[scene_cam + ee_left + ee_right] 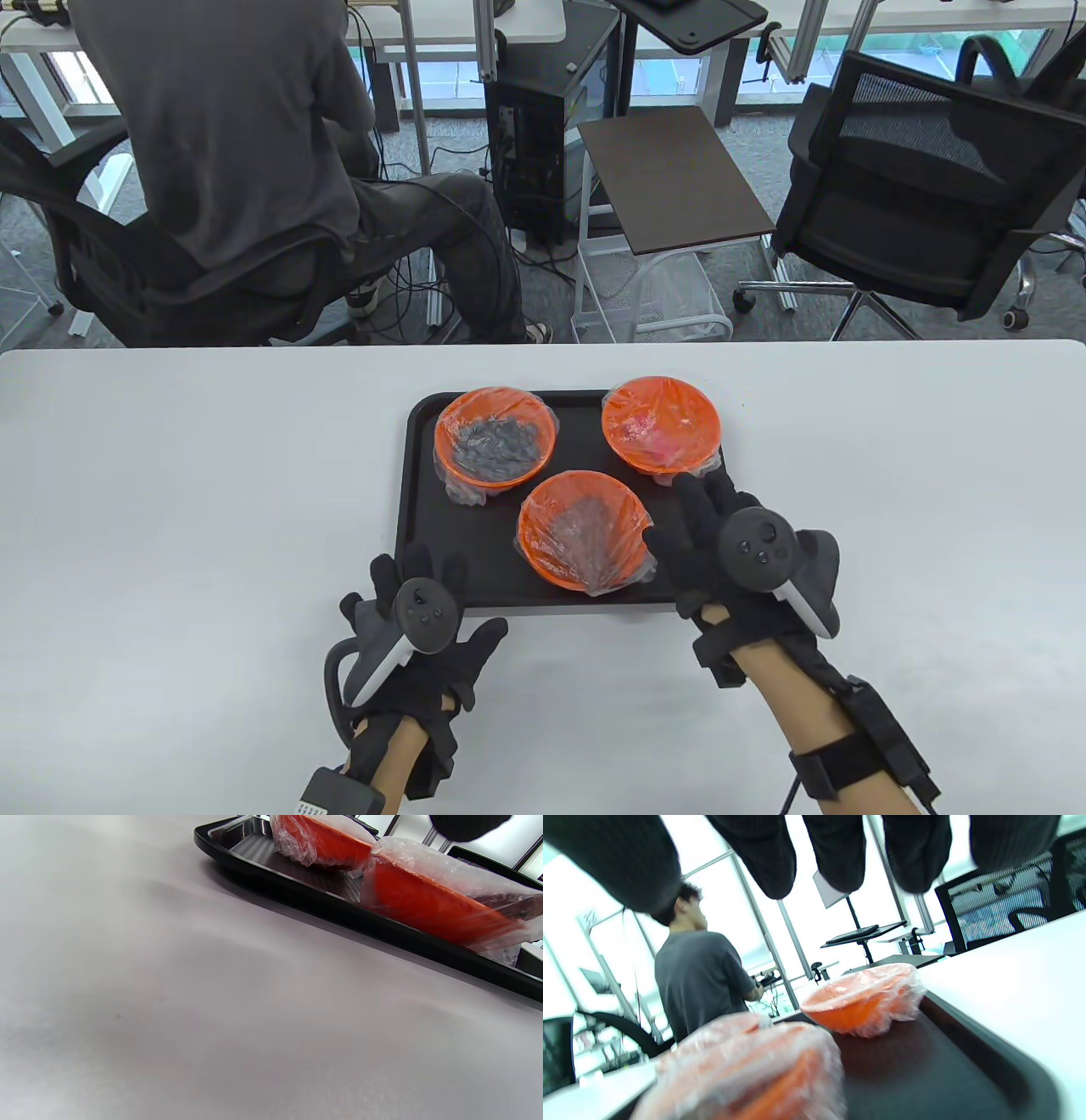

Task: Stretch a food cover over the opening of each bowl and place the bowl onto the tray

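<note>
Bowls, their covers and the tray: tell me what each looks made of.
Bowls: likely plastic; uniform bright orange with a thin, smooth rim.
Covers: thin clear plastic film; crinkled, glinting, bunched under the rims, contents showing through.
Tray: probably hard black plastic; moulded raised lip, and the left wrist view shows a fine woven-looking texture on its floor. Coated metal cannot be ruled out.

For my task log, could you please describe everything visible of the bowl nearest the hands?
The nearest orange bowl looks like plastic and sits upright on the black tray, near its front edge. A clear crinkled food cover is stretched over its opening and bunches down its sides. Dark contents show through. Neither hand grips it.
</note>
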A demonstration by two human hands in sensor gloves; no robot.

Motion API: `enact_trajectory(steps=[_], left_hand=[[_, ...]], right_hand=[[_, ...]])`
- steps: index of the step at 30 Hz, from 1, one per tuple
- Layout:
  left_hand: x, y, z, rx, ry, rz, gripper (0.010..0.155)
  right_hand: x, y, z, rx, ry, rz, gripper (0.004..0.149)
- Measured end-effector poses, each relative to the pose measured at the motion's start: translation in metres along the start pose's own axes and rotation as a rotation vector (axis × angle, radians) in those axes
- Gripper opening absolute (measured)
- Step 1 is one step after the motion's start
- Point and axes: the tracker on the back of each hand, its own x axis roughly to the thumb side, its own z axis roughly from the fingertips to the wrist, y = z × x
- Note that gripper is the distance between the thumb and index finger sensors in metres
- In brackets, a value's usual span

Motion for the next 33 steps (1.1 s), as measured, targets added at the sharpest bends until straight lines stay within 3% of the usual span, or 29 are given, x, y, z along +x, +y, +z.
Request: enact_trajectory(steps=[6, 16, 33], left_hand=[[0.005, -0.004, 0.001, -0.006, -0.003, -0.02, 0.089], [0.01, -0.009, 0.001, -0.01, -0.006, -0.072, 0.092], [0.015, -0.009, 0.002, -0.016, -0.004, -0.115, 0.093]], right_hand=[[-0.007, 0.029, 0.031, 0.105, -0.064, 0.224, 0.091], [-0.019, 0.063, 0.048, 0.242, -0.057, 0.201, 0.097], [-0.017, 0.061, 0.056, 0.266, -0.063, 0.2, 0.096]])
